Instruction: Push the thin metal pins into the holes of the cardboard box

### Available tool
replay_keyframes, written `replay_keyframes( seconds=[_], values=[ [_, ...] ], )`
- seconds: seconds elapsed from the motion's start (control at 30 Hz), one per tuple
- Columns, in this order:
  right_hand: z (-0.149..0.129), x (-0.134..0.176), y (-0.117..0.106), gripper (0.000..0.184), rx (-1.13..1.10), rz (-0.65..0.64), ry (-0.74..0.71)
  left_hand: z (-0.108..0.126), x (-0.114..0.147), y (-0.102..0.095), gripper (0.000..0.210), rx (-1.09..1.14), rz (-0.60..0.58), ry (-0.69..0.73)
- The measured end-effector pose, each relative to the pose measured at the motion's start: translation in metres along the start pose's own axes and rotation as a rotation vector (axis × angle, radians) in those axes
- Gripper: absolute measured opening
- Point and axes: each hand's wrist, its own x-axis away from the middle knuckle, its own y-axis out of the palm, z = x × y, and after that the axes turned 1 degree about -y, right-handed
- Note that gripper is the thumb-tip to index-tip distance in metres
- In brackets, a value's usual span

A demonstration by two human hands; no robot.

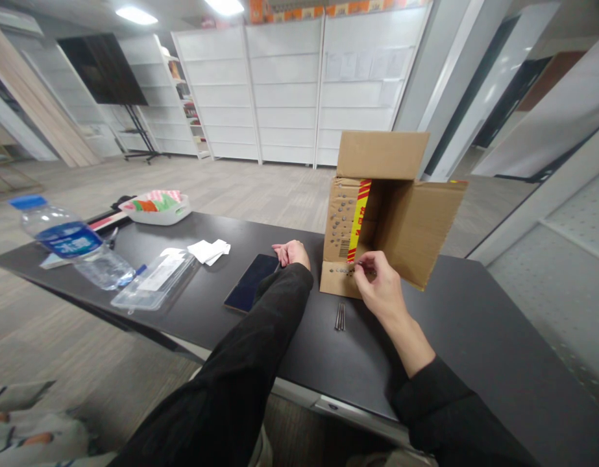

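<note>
My right hand (378,284) is closed in a pinch at the lower front flap of a cardboard box (383,155). Whatever sits between its thumb and finger is too small to make out. Rows of small metal heads (342,217) dot the box's left panel, and more line the lower flap. Just in front of the box lie several nails (340,317), side by side. My left hand (294,253) rests on the table left of the box with fingers curled; any content is hidden. Beneath that forearm, a dark phone-like slab (248,285) lies partly covered.
On the dark table (455,331) are white paper pieces (209,251), a clear plastic case (158,280) and a tilted water bottle (78,243). A white basket (158,213) with colourful packets stands at the back left. The box's right flap (426,227) juts outward.
</note>
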Motion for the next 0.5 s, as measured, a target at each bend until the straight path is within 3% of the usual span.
replay_keyframes(
  seconds=[0.17, 0.3, 0.4, 0.5],
  values=[
    [-0.0011, 0.0002, -0.0009, 0.004, 0.019, -0.038, -0.024, -0.0019, 0.0016, -0.0051, 0.047, 0.015, -0.059, 0.029],
    [-0.0015, 0.0002, -0.0014, 0.004, 0.043, -0.05, -0.053, -0.0035, 0.0036, -0.0052, 0.049, -0.009, -0.007, 0.001],
    [-0.0015, 0.0002, -0.0016, 0.004, 0.057, -0.065, -0.078, -0.0056, 0.0047, -0.0054, 0.057, 0.089, 0.031, 0.036],
    [-0.0007, 0.0005, -0.001, 0.004, 0.072, -0.073, -0.089, -0.0076, 0.0052, -0.0072, 0.059, 0.174, -0.004, 0.082]
  ],
)
